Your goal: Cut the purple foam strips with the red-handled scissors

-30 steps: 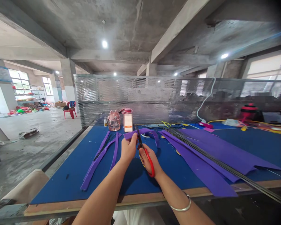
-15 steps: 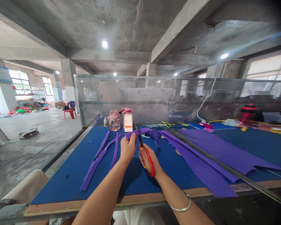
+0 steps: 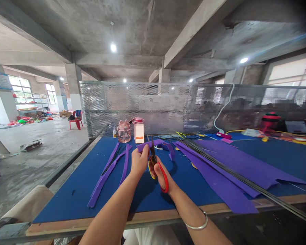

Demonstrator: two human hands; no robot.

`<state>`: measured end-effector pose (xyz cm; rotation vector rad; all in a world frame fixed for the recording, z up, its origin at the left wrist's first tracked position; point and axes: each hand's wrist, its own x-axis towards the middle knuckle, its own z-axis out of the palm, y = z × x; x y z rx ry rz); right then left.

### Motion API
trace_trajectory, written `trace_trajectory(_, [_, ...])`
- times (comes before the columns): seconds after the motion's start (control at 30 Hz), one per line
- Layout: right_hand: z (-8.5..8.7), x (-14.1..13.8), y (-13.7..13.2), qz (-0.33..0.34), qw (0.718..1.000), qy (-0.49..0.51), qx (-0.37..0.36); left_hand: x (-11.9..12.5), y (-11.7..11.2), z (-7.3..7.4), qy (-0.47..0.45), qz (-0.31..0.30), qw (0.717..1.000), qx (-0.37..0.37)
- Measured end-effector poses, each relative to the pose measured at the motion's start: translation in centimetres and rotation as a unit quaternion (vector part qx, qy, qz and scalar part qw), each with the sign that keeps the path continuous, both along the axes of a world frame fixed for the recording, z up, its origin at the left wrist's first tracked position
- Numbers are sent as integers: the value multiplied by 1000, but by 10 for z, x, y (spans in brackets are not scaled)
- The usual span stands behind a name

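My left hand (image 3: 139,161) pinches the near end of a purple fabric strip (image 3: 163,143), which bends away to the right above the blue tabletop. In my right hand (image 3: 161,173) is a pair of scissors (image 3: 165,178) with one red and one yellow handle. Their dark blades point up and away, right beside my left fingers, and cross the strip. Whether the blades have cut into it I cannot tell. More narrow purple strips (image 3: 99,188) lie on the table left of my hands, with thin dark rods (image 3: 111,160) among them.
Large purple sheets (image 3: 234,160) lie to the right under a bundle of long dark rods (image 3: 241,177). A pink bottle (image 3: 124,132), a lit phone (image 3: 139,133) and a small dropper bottle (image 3: 114,132) stand at the back, before a perforated metal screen (image 3: 102,98).
The scissor handles have spread a little, with the yellow one moving left. My left hand keeps its hold on the strip almost unmoved.
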<state>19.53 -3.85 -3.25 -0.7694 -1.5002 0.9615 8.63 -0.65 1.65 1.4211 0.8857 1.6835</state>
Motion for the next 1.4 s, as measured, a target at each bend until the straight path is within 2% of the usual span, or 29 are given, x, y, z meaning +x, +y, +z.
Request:
trace_trajectory(0.13, [3,-4,-3,25,999,41,-20,1,2,-2,-10,-19,1000,-17])
trace_trajectory(0.43, [5,-4,-3,-16,998,36,-51,0,1,0,-1,2,1000,-9])
trace_trajectory(0.63, [3,-2,1,-40,999,16,-33,-1,2,-2,11,11,1000,0])
trace_trajectory(0.9, [1,-2,2,-37,999,12,-32,-1,3,-2,11,20,1000,-2])
trace_trajectory(1.07, [-4,-1,3,-5,999,14,-39,0,2,-1,-9,8,1000,-10])
trace_trajectory(1.2, [-4,0,2,17,1000,-3,7,1,2,-1,-28,3,999,-23])
trace_trajectory(1.33, [-3,0,2,22,999,-18,23,0,1,-1,-3,25,1000,-2])
trace_trajectory(1.4, [-2,0,2,15,1000,-9,15,0,2,-2,10,18,1000,6])
